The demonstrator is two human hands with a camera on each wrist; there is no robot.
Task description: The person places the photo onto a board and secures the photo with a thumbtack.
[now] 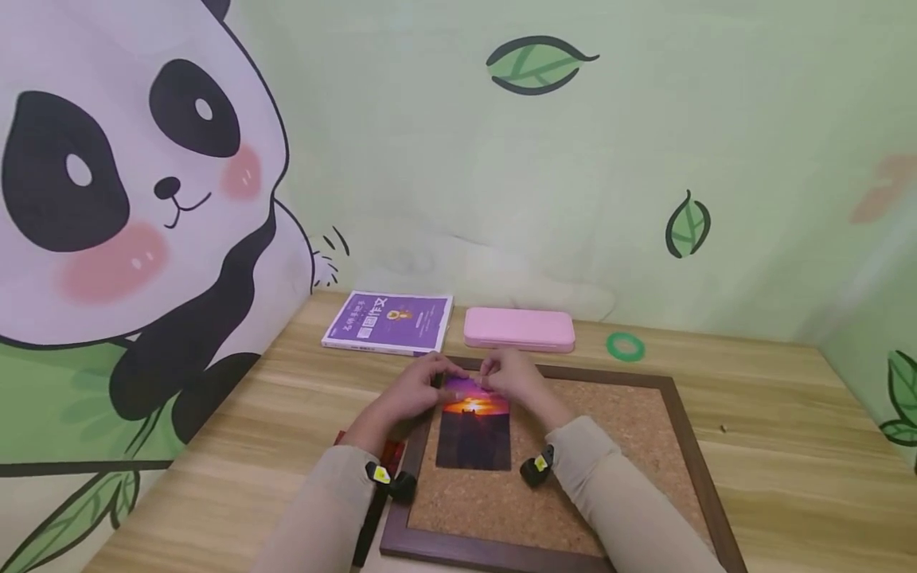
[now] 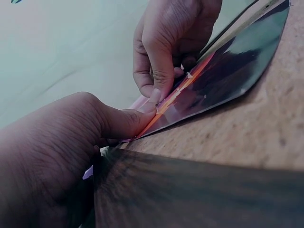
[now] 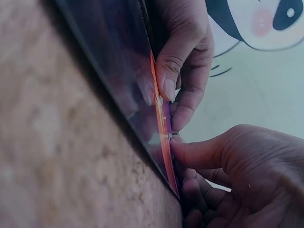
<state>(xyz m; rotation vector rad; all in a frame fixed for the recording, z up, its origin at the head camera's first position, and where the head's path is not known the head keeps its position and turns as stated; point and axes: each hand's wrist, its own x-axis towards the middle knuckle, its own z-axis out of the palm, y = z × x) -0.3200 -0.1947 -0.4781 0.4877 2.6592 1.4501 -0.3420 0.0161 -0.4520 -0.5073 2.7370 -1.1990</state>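
Observation:
A sunset photo print (image 1: 473, 442), purple and orange above a dark lower part, lies on the left side of a brown-framed cork board (image 1: 598, 461). My left hand (image 1: 415, 390) holds the photo near its upper left corner, with the thumb (image 2: 130, 121) on the picture side. Just right of it, my right hand (image 1: 517, 378) pinches with thumb and forefinger at the photo's top edge. A tiny glint shows by the fingertips in the right wrist view; I cannot tell what the small pinched thing is. In both wrist views the photo's lower part stands off the cork.
Behind the board lie a purple book (image 1: 390, 322), a pink case (image 1: 519, 329) and a green ring (image 1: 612, 348). A dark print with red (image 1: 368, 513) lies partly under my left sleeve, beside the board's left edge. A panda-painted wall (image 1: 444, 159) closes off the wooden table's back.

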